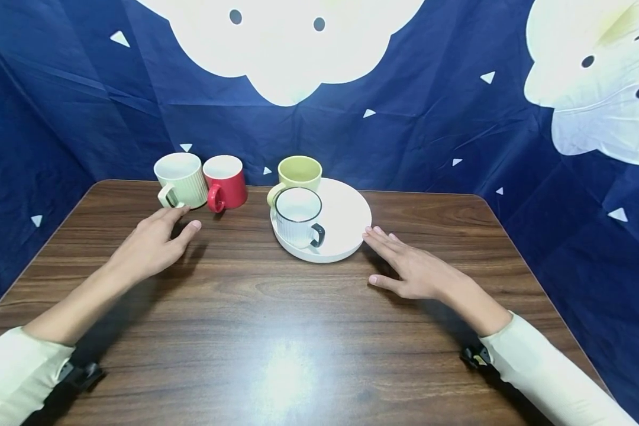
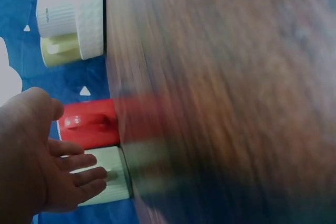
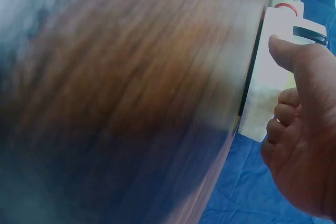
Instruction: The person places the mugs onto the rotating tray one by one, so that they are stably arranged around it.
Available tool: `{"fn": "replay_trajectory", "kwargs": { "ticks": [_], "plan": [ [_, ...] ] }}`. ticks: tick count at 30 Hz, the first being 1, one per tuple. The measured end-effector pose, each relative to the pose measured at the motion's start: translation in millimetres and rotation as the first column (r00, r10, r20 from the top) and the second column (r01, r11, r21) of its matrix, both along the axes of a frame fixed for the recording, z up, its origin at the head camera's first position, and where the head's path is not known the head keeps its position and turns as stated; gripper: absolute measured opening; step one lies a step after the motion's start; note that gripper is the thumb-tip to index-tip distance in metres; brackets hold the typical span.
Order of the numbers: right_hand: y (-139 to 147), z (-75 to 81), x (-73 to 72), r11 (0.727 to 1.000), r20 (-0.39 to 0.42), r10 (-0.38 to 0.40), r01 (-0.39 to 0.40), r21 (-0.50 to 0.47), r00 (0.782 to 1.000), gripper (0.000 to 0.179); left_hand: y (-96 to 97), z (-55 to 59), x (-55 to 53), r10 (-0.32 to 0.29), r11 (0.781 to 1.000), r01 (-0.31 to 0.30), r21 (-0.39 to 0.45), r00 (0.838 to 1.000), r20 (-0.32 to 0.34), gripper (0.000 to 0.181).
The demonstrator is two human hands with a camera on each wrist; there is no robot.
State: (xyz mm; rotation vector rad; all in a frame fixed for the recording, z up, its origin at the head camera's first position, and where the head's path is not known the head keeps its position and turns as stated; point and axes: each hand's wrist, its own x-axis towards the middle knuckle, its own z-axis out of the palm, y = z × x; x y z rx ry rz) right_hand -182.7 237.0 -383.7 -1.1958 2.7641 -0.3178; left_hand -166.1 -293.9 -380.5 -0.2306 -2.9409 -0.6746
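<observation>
In the head view my left hand (image 1: 157,239) hovers in front of a pale green ribbed mug (image 1: 183,180), its fingertips near the mug's handle; contact is unclear. A red mug (image 1: 229,183) stands just to the right of that one. My right hand (image 1: 418,269) has its fingers extended by the right rim of a round white tray (image 1: 346,225); whether they touch it I cannot tell. On the tray's left part are a white ribbed mug with a black rim and handle (image 1: 293,222) and, behind it, a yellow-green mug (image 1: 300,170). Neither hand holds anything.
The wooden table (image 1: 234,331) ends just behind the mugs and tray. A dark blue cloth (image 1: 431,106) with white cloud and triangle prints hangs beyond its back and side edges. Black wrist devices sit at both sleeves.
</observation>
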Motion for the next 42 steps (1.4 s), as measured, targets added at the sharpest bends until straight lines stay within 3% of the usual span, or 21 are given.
{"fn": "replay_trajectory", "kwargs": {
  "ticks": [6, 16, 24, 26, 29, 32, 37, 39, 42],
  "plan": [
    [-1, 1.0, 0.9, 1.0, 0.016, 0.012, -0.012, 0.003, 1.0, 0.091, -8.7, -2.3, -2.2, 0.07, 0.996, -0.07, 0.063, 0.998, 0.005, 0.069],
    [1, 0.9, 1.7, 1.0, 0.02, 0.003, -0.003, 0.007, 1.0, 0.089, -14.4, -6.7, -8.3, 0.211, 0.96, -0.191, 0.205, 0.974, -0.078, 0.05],
    [1, 0.4, 1.4, 0.999, 0.014, 0.032, -0.032, -0.004, 0.999, 0.088, -26.9, -10.1, -18.9, 0.315, 0.918, -0.303, 0.254, 0.949, -0.005, 0.05],
    [1, 0.6, 1.7, 0.999, 0.015, 0.033, -0.033, -0.005, 0.999, 0.088, -29.3, -11.1, -20.7, 0.32, 0.899, -0.313, 0.305, 0.947, 0.03, 0.047],
    [0, 1.3, 2.5, 0.999, 0.013, 0.034, -0.034, -0.003, 0.999, 0.088, -30.5, -12.0, -23.6, 0.308, 0.843, -0.317, 0.435, 0.947, 0.091, 0.032],
    [0, 1.9, 3.0, 0.999, 0.008, 0.037, -0.037, -0.006, 0.999, 0.088, -29.5, -12.1, -26.4, 0.292, 0.762, -0.321, 0.562, 0.946, 0.144, 0.021],
    [-1, 1.6, 3.8, 0.999, 0.002, 0.045, -0.045, -0.018, 0.999, 0.087, -31.2, -10.8, -30.6, 0.264, 0.681, -0.31, 0.663, 0.949, 0.173, 0.019],
    [-1, 0.8, 4.1, 0.999, -0.001, 0.047, -0.047, -0.021, 0.999, 0.087, -32.3, -10.4, -32.7, 0.227, 0.602, -0.301, 0.74, 0.953, 0.203, 0.021],
    [-2, 0.1, 4.6, 0.998, 0.0, 0.051, -0.051, -0.025, 0.999, 0.087, -33.4, -10.3, -35.5, 0.159, 0.454, -0.302, 0.838, 0.953, 0.257, 0.026]
  ]
}}
